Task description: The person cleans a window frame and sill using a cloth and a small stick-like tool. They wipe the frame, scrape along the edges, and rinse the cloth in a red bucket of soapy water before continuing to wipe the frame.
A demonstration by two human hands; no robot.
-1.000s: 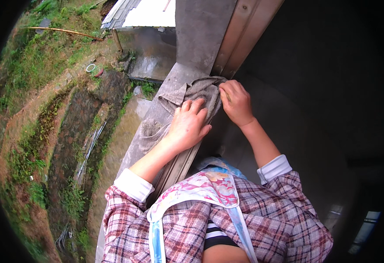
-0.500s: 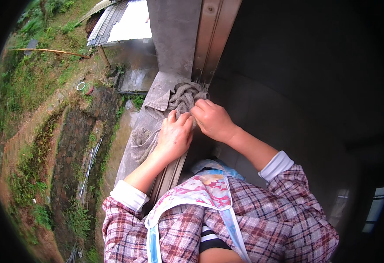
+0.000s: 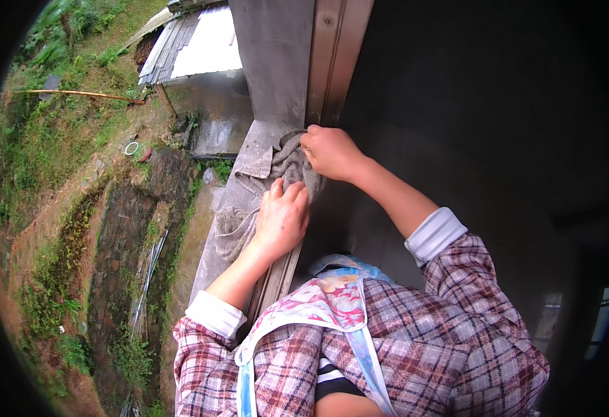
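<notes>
A grey-brown cloth (image 3: 292, 161) lies bunched on the concrete window sill (image 3: 210, 240), its folds reaching over the metal window track (image 3: 274, 278). My right hand (image 3: 332, 151) is closed on the cloth's far end, close to the corner where the upright frame meets the sill. Nearer to me, my left hand (image 3: 281, 219) presses on the cloth with bent fingers, and its fingertips sink into the folds. One loose flap of the cloth spreads out to the left of my left hand.
An upright metal frame (image 3: 339, 55) and a grey concrete wall (image 3: 274, 59) rise at the far end of the sill. Outside on the left, the ground drops to a grassy slope (image 3: 47, 194) and a shed roof (image 3: 204, 45). A dark room lies to the right.
My right hand has moved farther away and slightly up, drawing the cloth's far end toward the frame corner. My left hand has stayed almost in place on the cloth.
</notes>
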